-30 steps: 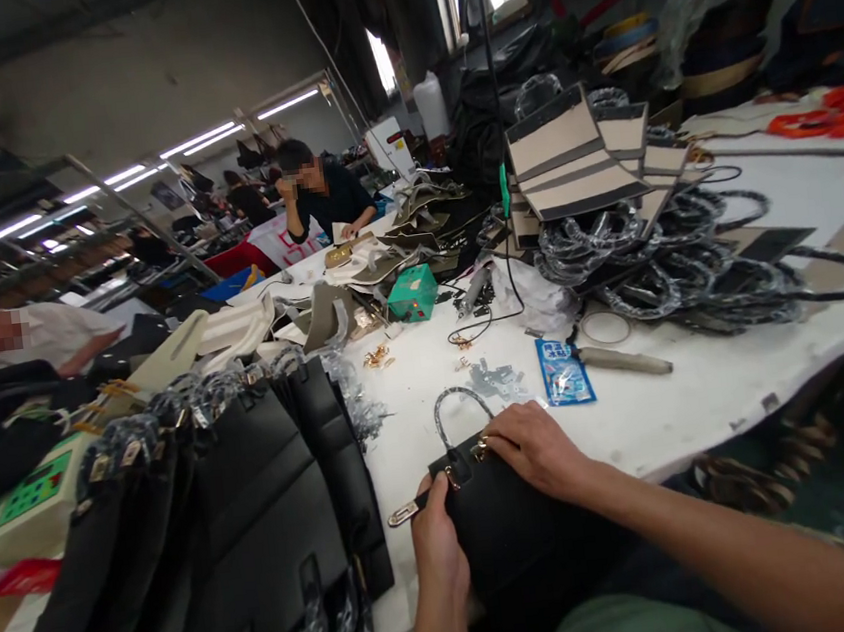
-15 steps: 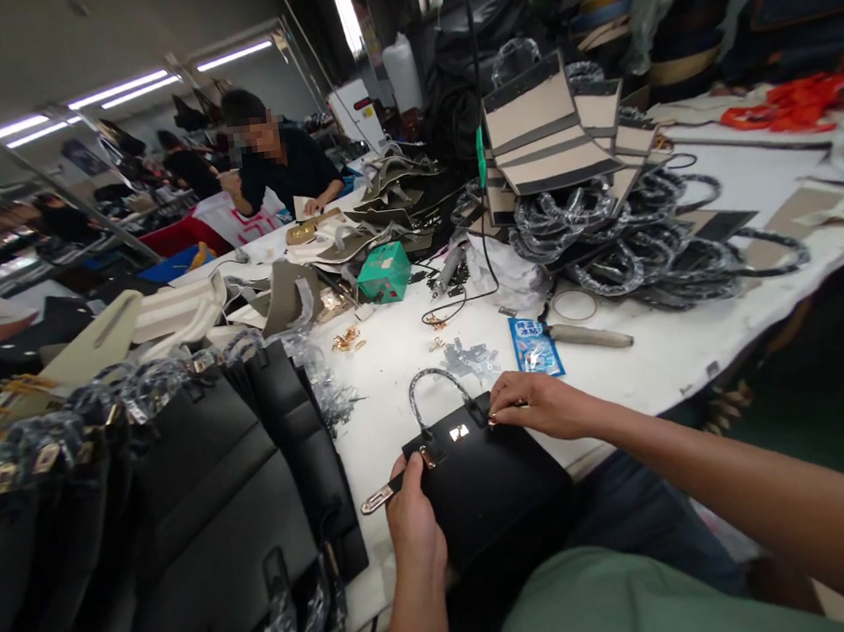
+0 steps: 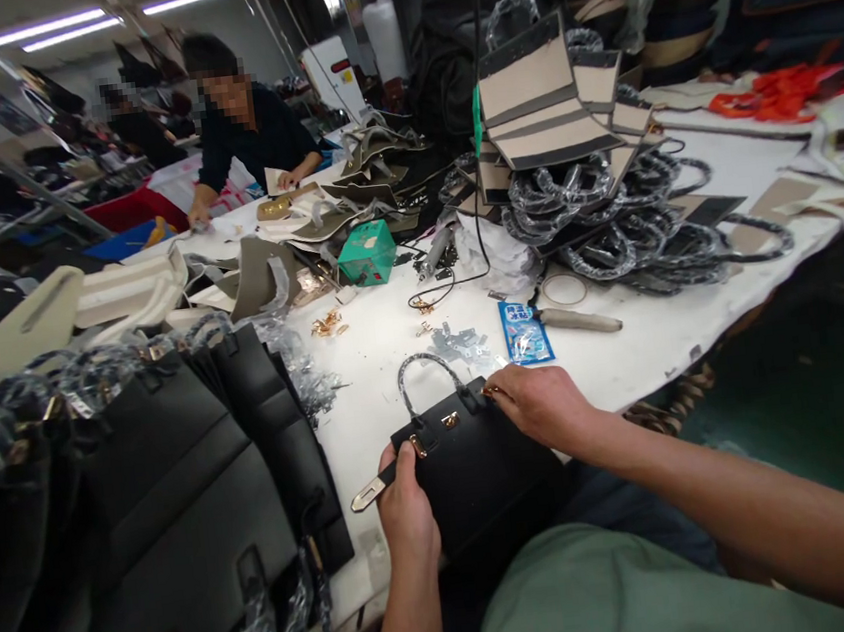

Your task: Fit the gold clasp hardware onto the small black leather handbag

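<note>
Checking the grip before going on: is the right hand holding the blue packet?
No, the right hand grips the black handbag while the blue packet lies untouched.

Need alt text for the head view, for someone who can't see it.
Two bare hands hold a small black handbag at the edge of a white table: left hand grips its strap, right hand pinches its gold hardware. Black bags are stacked left; another person works opposite.
</note>
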The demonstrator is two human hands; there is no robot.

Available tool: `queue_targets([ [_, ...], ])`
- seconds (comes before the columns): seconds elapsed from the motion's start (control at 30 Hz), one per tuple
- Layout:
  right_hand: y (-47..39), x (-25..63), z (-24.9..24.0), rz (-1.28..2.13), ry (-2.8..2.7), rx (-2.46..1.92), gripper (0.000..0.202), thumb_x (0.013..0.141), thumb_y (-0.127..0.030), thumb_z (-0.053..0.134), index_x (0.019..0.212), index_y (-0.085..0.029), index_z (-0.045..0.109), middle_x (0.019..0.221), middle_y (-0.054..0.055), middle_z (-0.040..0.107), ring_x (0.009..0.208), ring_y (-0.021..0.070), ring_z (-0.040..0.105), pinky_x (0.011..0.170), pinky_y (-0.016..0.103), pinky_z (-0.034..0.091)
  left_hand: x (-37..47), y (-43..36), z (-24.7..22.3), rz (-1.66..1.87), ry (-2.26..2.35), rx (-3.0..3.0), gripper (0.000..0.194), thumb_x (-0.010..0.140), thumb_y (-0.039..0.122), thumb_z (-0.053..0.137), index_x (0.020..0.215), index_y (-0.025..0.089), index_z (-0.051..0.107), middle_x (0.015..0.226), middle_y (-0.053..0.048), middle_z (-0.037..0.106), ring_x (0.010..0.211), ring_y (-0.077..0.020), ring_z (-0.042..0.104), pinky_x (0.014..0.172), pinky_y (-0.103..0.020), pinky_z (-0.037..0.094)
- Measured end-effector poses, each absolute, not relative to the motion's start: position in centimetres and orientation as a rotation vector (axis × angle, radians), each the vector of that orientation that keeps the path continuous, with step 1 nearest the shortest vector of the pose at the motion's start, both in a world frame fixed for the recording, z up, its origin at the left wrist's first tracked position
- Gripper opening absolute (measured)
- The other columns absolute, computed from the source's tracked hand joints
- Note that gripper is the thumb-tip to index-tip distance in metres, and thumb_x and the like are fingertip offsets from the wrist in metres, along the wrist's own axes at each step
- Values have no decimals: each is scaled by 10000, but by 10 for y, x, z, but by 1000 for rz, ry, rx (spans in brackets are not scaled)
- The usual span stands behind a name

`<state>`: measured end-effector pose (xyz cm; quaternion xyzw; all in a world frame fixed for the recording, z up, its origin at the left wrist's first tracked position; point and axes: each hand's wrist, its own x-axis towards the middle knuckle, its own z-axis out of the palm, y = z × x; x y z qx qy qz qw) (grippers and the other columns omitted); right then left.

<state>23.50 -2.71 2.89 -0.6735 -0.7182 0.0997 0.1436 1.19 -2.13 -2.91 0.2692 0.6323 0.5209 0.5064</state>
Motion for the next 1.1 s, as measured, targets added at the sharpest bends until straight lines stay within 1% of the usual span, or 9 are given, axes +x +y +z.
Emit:
queue_targets([
  [0.1,-28,228,27,343,-2045,-1918,135,928,-241,532,956,-229,664,928,52,729,782,205,656,627,283,362,11,-23,-32,1265,1531,676,341,821,424,685,1091,216,693,1063,-45,731,1044,-211,648,1084,-411,396],
  [0.17,-27,227,23,426,-1939,-1907,116,893,-239,567,935,-236,674,874,29,731,765,197,661,630,274,385,10,-23,-32,1267,1536,648,348,818,423,693,1104,226,686,1063,-37,731,1047,-211,651,1087,-410,393],
  [0.37,-16,239,12,841,-1496,-1844,107,831,-292,610,802,-213,677,698,-6,704,623,168,663,569,251,459,12,-24,-27,1257,1492,585,360,812,389,704,1126,216,669,1049,-36,738,1043,-204,659,1063,-392,426],
  [0.43,-12,243,9,972,-1427,-1810,95,817,-284,618,813,-205,670,689,-12,701,583,160,667,555,248,479,12,-23,-26,1249,1465,554,345,818,374,695,1121,211,669,1029,-36,740,1007,-199,669,1038,-390,448],
  [0.53,-10,244,5,1049,-1387,-1771,100,810,-270,621,863,-202,674,715,-13,708,571,154,669,544,244,487,11,-21,-26,1248,1442,528,334,815,348,694,1117,207,668,1001,-34,740,965,-192,675,1018,-387,461],
  [0.63,-12,242,3,1016,-1430,-1777,119,820,-283,619,881,-205,685,708,-8,707,578,155,655,536,242,469,11,-20,-28,1236,1443,537,336,816,351,692,1121,214,662,1027,-33,738,989,-196,671,1029,-392,451],
  [0.87,-15,227,10,709,-1638,-1943,85,828,-274,611,834,-241,688,683,-23,691,598,152,618,533,241,391,10,-24,-24,1195,1460,523,412,814,395,698,1189,236,637,1066,-30,732,1025,-198,659,1018,-366,459],
  [1.0,-16,223,9,688,-1622,-1960,70,821,-257,614,837,-238,679,676,-28,689,606,151,619,550,243,386,9,-25,-22,1177,1414,557,395,821,412,684,1168,226,645,1079,-35,731,1029,-198,654,998,-349,468],
  [1.1,-15,222,7,700,-1604,-1971,52,813,-245,613,822,-236,664,662,-37,683,611,148,620,564,241,383,7,-25,-23,1189,1419,601,427,800,434,699,1167,221,646,1077,-37,729,1038,-204,648,1000,-345,465],
])
